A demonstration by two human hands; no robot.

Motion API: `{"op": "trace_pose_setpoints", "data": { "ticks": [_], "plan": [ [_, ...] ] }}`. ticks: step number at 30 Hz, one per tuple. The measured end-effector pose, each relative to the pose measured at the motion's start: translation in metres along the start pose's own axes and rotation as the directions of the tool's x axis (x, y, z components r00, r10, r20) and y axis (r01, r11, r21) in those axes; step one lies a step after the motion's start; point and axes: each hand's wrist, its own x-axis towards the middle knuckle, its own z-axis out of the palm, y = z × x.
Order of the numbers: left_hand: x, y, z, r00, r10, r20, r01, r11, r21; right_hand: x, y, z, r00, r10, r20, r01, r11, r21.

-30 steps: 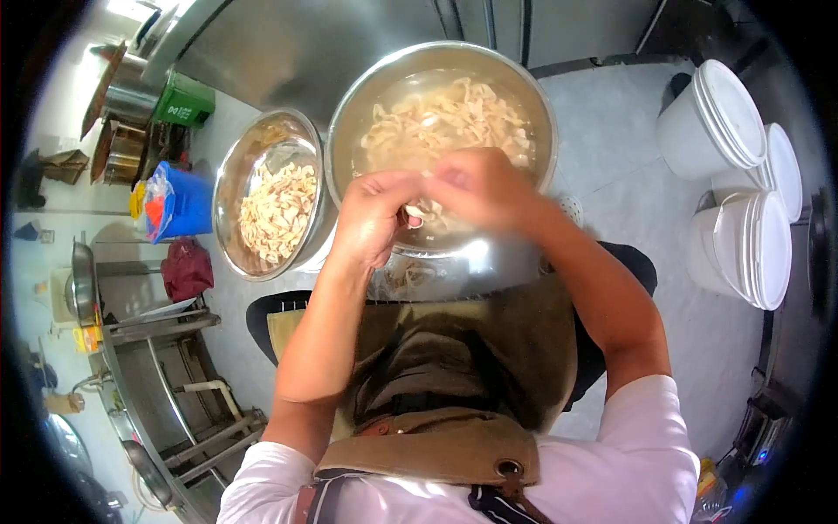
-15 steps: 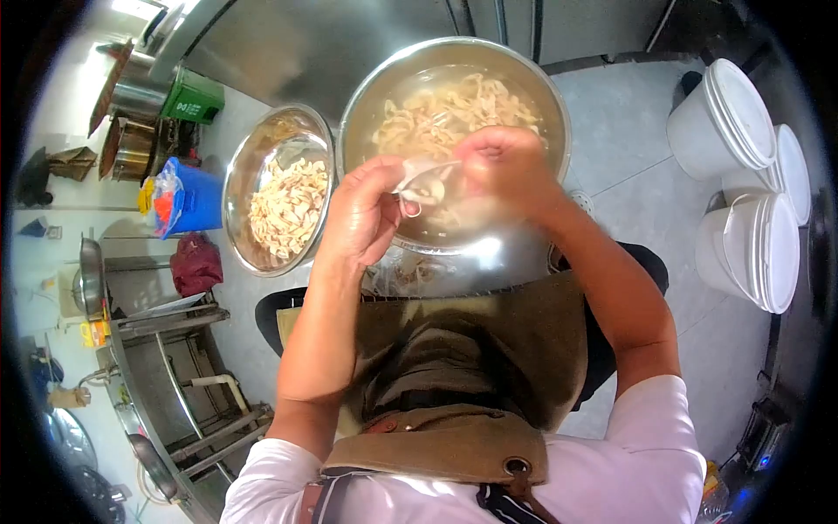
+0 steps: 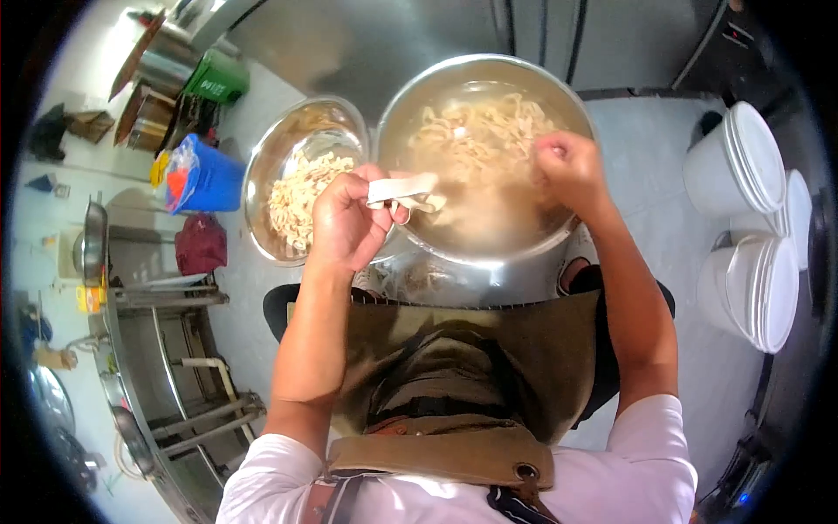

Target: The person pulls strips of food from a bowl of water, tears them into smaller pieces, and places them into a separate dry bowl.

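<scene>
My left hand (image 3: 353, 218) pinches a pale, limp strip (image 3: 406, 189) that sticks out to the right, over the near left rim of the large metal bowl (image 3: 391, 105). Cloudy water fills this bowl, with many pale strips (image 3: 484, 127) lying in it. Over the bowl's right side, my right hand (image 3: 572, 173) is closed, its fingers curled in; what it holds, if anything, is hidden. A second metal bowl (image 3: 257, 175) on the left has a pile of pale pieces (image 3: 301, 196) in it.
White lidded buckets (image 3: 733, 162) stand at the right. A blue bin (image 3: 209, 179), a green container (image 3: 218, 77) and a dark red bag (image 3: 201, 244) are at the left, above a metal rack (image 3: 188, 367). Steel panels (image 3: 349, 39) rise behind the bowls.
My hands have moved apart; the strip stretched between them now hangs from my left hand alone. My right hand has shifted right. The whole view has shifted slightly.
</scene>
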Motion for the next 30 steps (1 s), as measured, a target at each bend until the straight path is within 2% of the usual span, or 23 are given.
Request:
{"op": "trace_pose_setpoints", "data": {
  "ticks": [1,3,5,6,7,8,9,10,12,13,14,15,16,17,18,19,21,22,23,24,26,28,30],
  "plan": [
    [0.0,0.006,-0.013,0.998,0.02,0.057,-0.021,0.999,0.025,0.002,-0.003,0.0,1.0,0.017,-0.024,-0.018,0.999,-0.032],
    [-0.005,0.028,-0.025,0.971,0.238,-0.007,-0.205,0.853,0.48,-0.005,-0.026,0.003,0.996,0.05,-0.07,-0.057,0.993,-0.102],
    [-0.007,0.042,-0.05,0.923,0.356,-0.146,-0.189,0.75,0.634,-0.015,-0.04,0.015,0.998,0.041,-0.047,-0.039,0.998,0.042],
    [-0.008,0.051,-0.062,0.882,0.416,-0.22,-0.125,0.657,0.744,-0.023,-0.046,0.022,0.998,0.05,-0.031,-0.046,0.993,0.106],
    [-0.011,0.059,-0.072,0.854,0.48,-0.202,-0.142,0.588,0.796,-0.032,-0.052,0.031,0.998,0.064,-0.002,-0.064,0.995,0.074],
    [-0.008,0.063,-0.092,0.8,0.581,-0.147,-0.198,0.488,0.85,-0.048,-0.061,0.041,0.999,-0.005,0.038,0.005,1.0,0.008],
    [-0.006,0.068,-0.109,0.779,0.608,-0.155,-0.202,0.477,0.855,-0.066,-0.073,0.054,0.994,-0.075,0.083,0.079,0.995,-0.052],
    [-0.008,0.071,-0.115,0.772,0.597,-0.219,-0.123,0.477,0.87,-0.081,-0.082,0.068,0.98,-0.15,0.13,0.164,0.981,-0.103],
    [0.0,0.071,-0.159,0.795,0.595,-0.113,0.024,0.156,0.988,-0.105,-0.096,0.101,0.894,-0.293,0.34,0.328,0.944,-0.048],
    [0.002,0.071,-0.183,0.812,0.584,-0.001,0.043,-0.059,0.997,-0.114,-0.089,0.121,0.819,-0.358,0.449,0.441,0.893,-0.094],
    [0.004,0.072,-0.209,0.831,0.546,0.105,0.058,-0.272,0.961,-0.123,-0.069,0.143,0.725,-0.408,0.555,0.553,0.825,-0.116],
    [0.006,0.071,-0.228,0.854,0.479,0.203,0.059,-0.477,0.877,-0.128,-0.046,0.166,0.72,-0.358,0.595,0.529,0.837,-0.137],
    [0.002,0.074,-0.233,0.843,0.511,0.168,0.087,-0.438,0.895,-0.137,-0.014,0.189,0.714,-0.306,0.629,0.505,0.848,-0.161],
    [-0.003,0.079,-0.229,0.833,0.538,0.129,0.113,-0.394,0.912,-0.143,0.039,0.217,0.734,-0.127,0.668,0.393,0.881,-0.264],
    [-0.008,0.084,-0.226,0.822,0.563,0.085,0.141,-0.345,0.928,-0.144,0.101,0.237,0.716,-0.064,0.695,0.326,0.911,-0.251],
    [-0.011,0.086,-0.225,0.771,0.595,0.228,0.136,-0.504,0.853,-0.145,0.16,0.257,0.695,-0.002,0.719,0.255,0.935,-0.245],
    [-0.02,0.092,-0.223,0.801,0.581,0.143,0.205,-0.491,0.846,-0.146,0.249,0.264,0.641,-0.072,0.764,0.374,0.899,-0.229],
    [-0.022,0.096,-0.226,0.812,0.572,0.114,0.233,-0.498,0.835,-0.142,0.281,0.268,0.619,-0.084,0.781,0.52,0.79,-0.326],
    [-0.025,0.098,-0.234,0.814,0.568,0.121,0.203,-0.473,0.857,-0.14,0.278,0.271,0.617,0.007,0.787,0.496,0.774,-0.395],
    [-0.032,0.102,-0.243,0.848,0.528,0.049,0.279,-0.524,0.805,-0.138,0.273,0.275,0.609,0.097,0.787,0.477,0.748,-0.462],
    [-0.031,0.11,-0.251,0.886,0.46,-0.064,0.373,-0.622,0.689,-0.123,0.182,0.257,0.532,0.465,0.708,0.097,0.797,-0.596],
    [-0.021,0.11,-0.202,0.877,0.476,-0.066,0.32,-0.476,0.819,-0.127,0.112,0.226,0.603,0.384,0.699,0.175,0.791,-0.586],
    [0.001,0.082,-0.17,0.847,0.528,0.067,-0.018,-0.098,0.995,-0.133,0.04,0.197,0.658,0.162,0.736,0.253,0.872,-0.419]
  ]
}}
